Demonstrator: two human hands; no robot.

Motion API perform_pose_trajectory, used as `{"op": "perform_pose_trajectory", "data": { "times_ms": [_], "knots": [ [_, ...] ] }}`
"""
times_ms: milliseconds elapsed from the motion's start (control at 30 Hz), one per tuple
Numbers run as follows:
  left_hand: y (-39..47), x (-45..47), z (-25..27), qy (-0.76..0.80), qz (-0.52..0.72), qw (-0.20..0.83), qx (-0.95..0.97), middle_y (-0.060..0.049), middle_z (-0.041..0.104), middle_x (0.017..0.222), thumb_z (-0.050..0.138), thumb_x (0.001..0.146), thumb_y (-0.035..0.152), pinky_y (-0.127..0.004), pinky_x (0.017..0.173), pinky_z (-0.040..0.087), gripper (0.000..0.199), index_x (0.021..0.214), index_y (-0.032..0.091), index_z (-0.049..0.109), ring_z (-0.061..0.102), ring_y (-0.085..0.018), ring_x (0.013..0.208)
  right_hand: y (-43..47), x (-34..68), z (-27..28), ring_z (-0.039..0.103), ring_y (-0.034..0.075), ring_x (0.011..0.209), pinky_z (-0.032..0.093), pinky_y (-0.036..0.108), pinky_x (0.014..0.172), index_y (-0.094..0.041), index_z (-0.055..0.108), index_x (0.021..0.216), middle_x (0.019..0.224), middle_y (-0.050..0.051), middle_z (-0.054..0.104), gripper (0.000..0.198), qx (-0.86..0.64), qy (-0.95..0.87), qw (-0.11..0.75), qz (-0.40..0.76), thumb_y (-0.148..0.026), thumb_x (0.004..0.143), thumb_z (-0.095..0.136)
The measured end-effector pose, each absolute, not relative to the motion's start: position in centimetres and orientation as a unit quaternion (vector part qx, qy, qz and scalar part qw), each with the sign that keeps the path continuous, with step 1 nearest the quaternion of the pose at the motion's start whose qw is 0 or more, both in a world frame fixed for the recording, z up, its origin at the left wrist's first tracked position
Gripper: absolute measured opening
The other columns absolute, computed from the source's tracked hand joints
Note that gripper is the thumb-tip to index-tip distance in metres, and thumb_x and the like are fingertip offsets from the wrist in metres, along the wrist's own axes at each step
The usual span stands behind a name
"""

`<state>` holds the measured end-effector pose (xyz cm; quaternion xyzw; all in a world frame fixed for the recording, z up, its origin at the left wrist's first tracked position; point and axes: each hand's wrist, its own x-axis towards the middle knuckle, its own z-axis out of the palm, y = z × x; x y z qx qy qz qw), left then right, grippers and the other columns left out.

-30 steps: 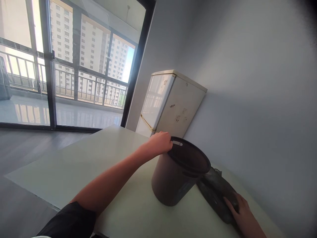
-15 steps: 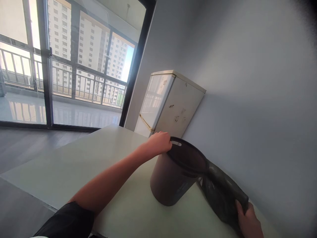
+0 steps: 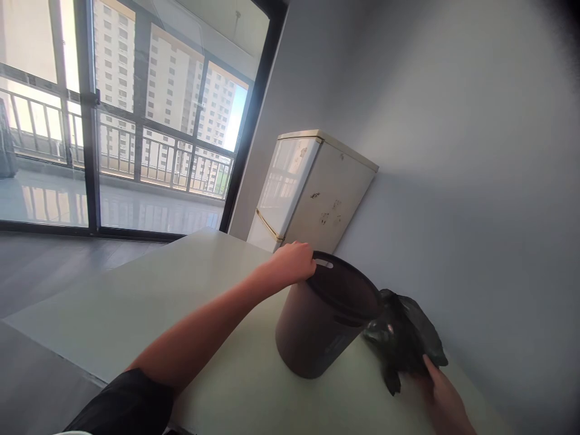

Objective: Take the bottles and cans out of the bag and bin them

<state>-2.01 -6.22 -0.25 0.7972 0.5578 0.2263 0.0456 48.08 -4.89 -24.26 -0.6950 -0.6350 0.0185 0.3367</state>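
A dark brown trash bin [image 3: 312,335] stands upright on the pale table, its open mouth turned partly toward me. At the far left of its rim, beside a slotted handle hole, my left hand [image 3: 294,261] is closed around the edge. Just right of the bin lies a crumpled black plastic bag [image 3: 399,338], its near left end touching or close to the bin's rim. My right hand [image 3: 444,396] is on the bag's near edge, thumb on top. The fingers below are blurred and partly hidden by the bag.
The pale table [image 3: 181,272] stretches away to the left. Behind it stands a white refrigerator [image 3: 326,199] near the grey wall [image 3: 475,211]. Sliding glass doors [image 3: 158,121] open onto a balcony view at the left, above a grey floor [image 3: 54,266].
The black bag, stretched toward my right hand before, has sunk and crumpled into a looser heap. My right hand has shifted slightly left. My left hand and the bin have stayed in place.
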Motion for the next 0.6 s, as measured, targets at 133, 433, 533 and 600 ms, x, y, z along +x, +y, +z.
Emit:
{"op": "perform_pose_trajectory", "data": {
  "times_ms": [133,433,533,600],
  "knots": [
    [-6.5,-2.0,-0.1,0.563,0.227,0.068,0.792,-0.015,0.073,0.086,0.045,0.096,0.027,-0.031,0.062,0.047,0.033,0.084,0.015,0.073,0.070,-0.026,0.074,-2.5,45.9,-24.8,0.054,0.053,0.133,0.048,0.063,0.108,-0.004,0.052,0.144,0.140,0.027,0.062,0.099,-0.720,-0.588,0.351,0.108,-0.068,0.069,0.052],
    [-6.6,-2.0,0.1,0.568,0.218,0.051,0.792,-0.014,0.072,0.083,0.045,0.096,0.026,-0.031,0.058,0.045,0.032,0.082,0.016,0.072,0.069,-0.026,0.073,-1.3,41.3,-24.0,0.061,0.045,0.128,0.051,0.053,0.107,-0.014,0.071,0.121,0.122,0.018,0.073,0.081,-0.723,-0.563,0.358,0.177,-0.072,0.075,0.040],
    [-6.6,-2.0,0.0,0.566,0.216,0.048,0.794,-0.014,0.073,0.085,0.044,0.096,0.026,-0.031,0.060,0.045,0.033,0.084,0.016,0.073,0.070,-0.026,0.075,-2.3,41.5,-24.2,0.065,0.042,0.122,0.054,0.050,0.103,-0.021,0.074,0.114,0.115,0.014,0.076,0.067,-0.716,-0.601,0.320,0.151,-0.065,0.074,0.045],
    [-6.5,-2.0,-0.1,0.566,0.218,0.050,0.793,-0.014,0.073,0.086,0.044,0.095,0.026,-0.031,0.061,0.046,0.032,0.084,0.016,0.073,0.070,-0.026,0.075,-3.0,41.5,-24.3,0.066,0.042,0.120,0.054,0.050,0.103,-0.023,0.075,0.108,0.111,0.013,0.077,0.060,-0.707,-0.625,0.302,0.138,-0.061,0.071,0.048]
  ]
}}
